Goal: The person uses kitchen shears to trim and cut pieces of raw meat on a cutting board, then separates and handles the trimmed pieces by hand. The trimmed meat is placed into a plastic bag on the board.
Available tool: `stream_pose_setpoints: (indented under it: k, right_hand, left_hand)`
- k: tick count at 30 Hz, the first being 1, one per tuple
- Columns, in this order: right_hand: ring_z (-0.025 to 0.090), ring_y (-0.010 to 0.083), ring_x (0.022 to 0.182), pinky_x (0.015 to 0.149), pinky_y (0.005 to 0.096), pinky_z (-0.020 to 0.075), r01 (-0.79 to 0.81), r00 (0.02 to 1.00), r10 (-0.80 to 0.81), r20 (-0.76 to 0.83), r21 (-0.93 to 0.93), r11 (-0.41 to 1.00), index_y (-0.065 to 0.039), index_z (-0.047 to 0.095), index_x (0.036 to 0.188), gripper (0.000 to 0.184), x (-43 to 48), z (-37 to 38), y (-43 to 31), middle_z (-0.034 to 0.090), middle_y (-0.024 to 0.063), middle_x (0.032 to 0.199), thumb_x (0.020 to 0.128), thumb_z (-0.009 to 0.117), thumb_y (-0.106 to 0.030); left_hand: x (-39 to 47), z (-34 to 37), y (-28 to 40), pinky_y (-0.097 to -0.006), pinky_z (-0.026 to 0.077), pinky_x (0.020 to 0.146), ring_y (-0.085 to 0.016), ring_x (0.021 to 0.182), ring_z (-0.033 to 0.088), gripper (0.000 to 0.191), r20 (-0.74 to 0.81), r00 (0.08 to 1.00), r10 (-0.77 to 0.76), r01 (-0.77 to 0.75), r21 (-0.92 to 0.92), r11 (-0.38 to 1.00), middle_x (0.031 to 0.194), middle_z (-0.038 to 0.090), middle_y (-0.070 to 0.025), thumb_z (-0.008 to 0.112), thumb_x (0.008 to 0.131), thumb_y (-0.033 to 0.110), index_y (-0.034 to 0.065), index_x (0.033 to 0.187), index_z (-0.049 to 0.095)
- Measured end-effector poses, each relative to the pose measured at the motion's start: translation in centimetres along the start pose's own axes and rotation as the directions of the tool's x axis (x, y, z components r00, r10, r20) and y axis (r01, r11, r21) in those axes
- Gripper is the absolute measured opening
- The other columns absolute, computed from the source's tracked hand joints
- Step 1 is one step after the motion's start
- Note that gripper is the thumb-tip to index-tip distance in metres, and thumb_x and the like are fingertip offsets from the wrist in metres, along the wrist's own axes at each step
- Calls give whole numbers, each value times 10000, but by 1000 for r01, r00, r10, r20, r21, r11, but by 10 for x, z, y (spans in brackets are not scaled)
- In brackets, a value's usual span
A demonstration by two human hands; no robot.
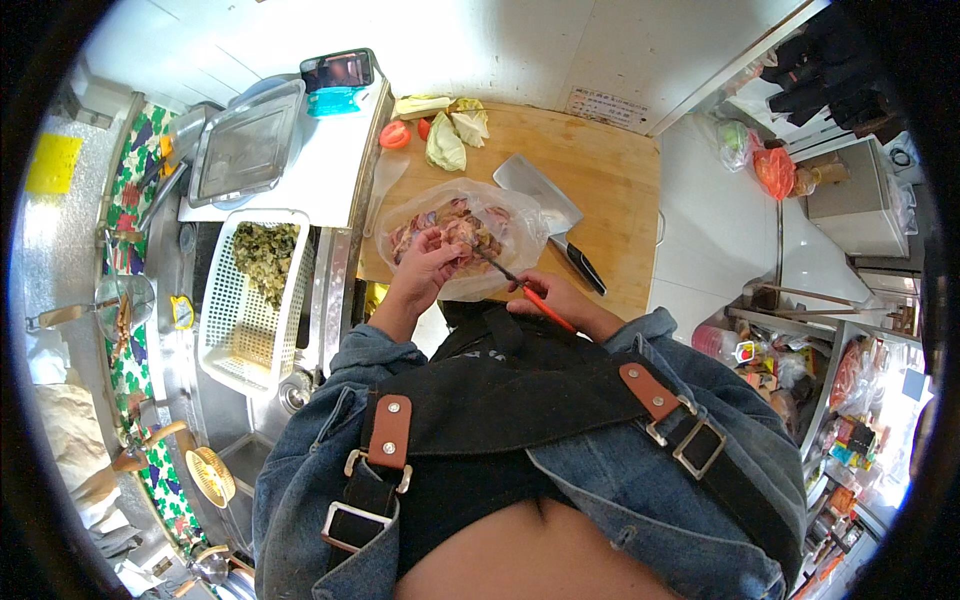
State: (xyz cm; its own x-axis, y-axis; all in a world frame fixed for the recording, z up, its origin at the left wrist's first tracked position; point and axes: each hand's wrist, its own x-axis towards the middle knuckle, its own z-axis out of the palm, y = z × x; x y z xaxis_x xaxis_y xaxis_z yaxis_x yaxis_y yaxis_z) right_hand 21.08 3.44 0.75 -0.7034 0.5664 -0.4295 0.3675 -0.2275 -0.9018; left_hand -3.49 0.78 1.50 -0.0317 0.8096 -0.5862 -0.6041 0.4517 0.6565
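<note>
On a wooden board (619, 202), a clear plastic bag (525, 214) lies spread with raw meat pieces (409, 236) in it. Over this pile my left hand (424, 266) pinches a piece of raw meat (459, 231) in its fingers. My right hand (561, 294) grips what look like red-handled scissors (546, 306), whose dark blades reach the meat beside my left fingertips. Whether the blades are apart is too small to tell. A cleaver (536, 193) with a black handle rests to the right of the bag, its blade partly under the bag's edge.
Cabbage leaves (446, 142) and a cut tomato (394, 135) lie at the board's back left, near a translucent spatula (386, 184). To the left are a white basket (244, 364) of chopped greens, a clear lidded container (247, 142) and a phone (337, 71).
</note>
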Motion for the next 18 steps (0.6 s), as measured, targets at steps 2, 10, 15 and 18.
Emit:
stream_pose_setpoints:
  k: [2,10,15,18]
  right_hand:
    - [439,66,699,633,225,374,14,1000,-14,-12,-60,998,-64,591,1048,411,0,1,1,485,-37,750,765,750,-316]
    - [493,105,773,703,253,417,-67,994,51,-94,-181,981,-41,583,1095,529,1,1,-4,553,11,831,727,768,-373]
    - [531,135,693,651,282,439,-4,991,-20,-131,-179,984,-43,614,1053,544,2,1,7,577,41,741,720,750,-451]
    - [550,127,707,665,271,450,-21,992,13,-122,-65,998,-37,632,1009,491,2,1,4,607,44,759,736,746,-429]
  left_hand:
    - [1,1,-1,-299,522,807,-190,918,609,413,4,1000,7,-7,20,1000,1050,564,-72,633,803,0,50,1161,435]
    - [-1,8,-8,-327,521,813,-219,908,606,448,10,1000,-4,3,97,995,1029,549,-112,635,782,-40,22,1152,389]
    - [3,6,-10,-321,523,802,-227,895,610,457,2,1000,-13,13,100,995,1024,545,-111,641,780,-37,18,1156,386]
    - [4,5,-8,-319,521,785,-235,891,612,475,-29,1000,-12,15,108,994,1023,541,-106,665,762,-22,17,1151,395]
